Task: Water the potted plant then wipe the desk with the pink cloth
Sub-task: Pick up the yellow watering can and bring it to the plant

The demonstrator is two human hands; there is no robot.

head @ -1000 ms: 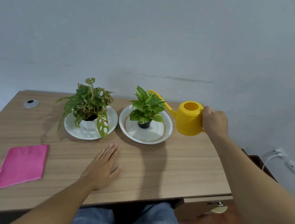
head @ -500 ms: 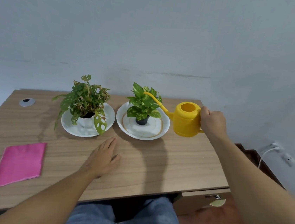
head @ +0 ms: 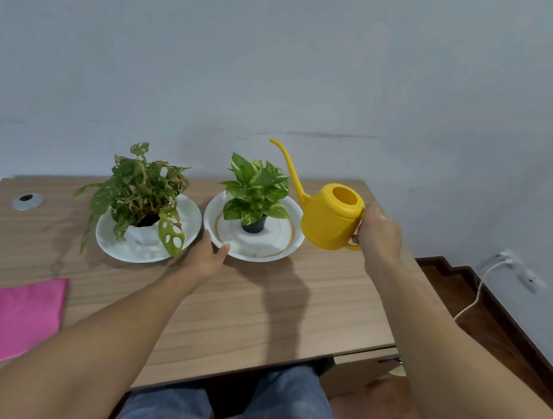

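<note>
Small green-and-cream potted plant (head: 257, 193) in a black pot, standing at the centre of a white gold-ringed saucer (head: 283, 246) toward the back of the wood-grain desk (head: 291, 307). Yellow plastic watering can (head: 330, 220) is now righted and held just right of the saucer, its long thin spout rising clear of the leaves; a second ago the spout dipped into the foliage, so pouring appears finished. Right hand (head: 379, 236) is clenched around the can's handle. Left hand (head: 207, 256), previously flat on the desk, now touches the saucer's near rim, fingers loosely curled, apparently steadying it. A second, trailing green plant (head: 140, 187) sits on a plain white plate (head: 132, 249) to the left. Flat pink cloth (head: 16, 321) lies untouched at the desk's near left corner; wiping remains to be done.
</note>
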